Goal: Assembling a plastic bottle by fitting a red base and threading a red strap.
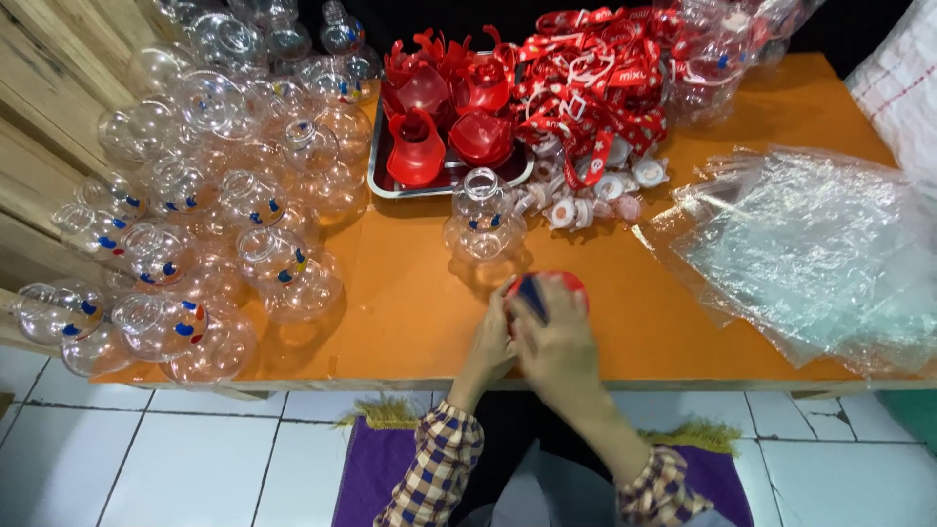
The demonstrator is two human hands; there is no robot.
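Gripping red cap (pixel 547 286) | both hands' fingers (pixel 547 327) clamped around it | orange table (pixel 410 312)

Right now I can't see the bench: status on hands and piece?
Left hand, right hand both clasp a red-topped piece. Clear bottle stands just beyond. Orange table.
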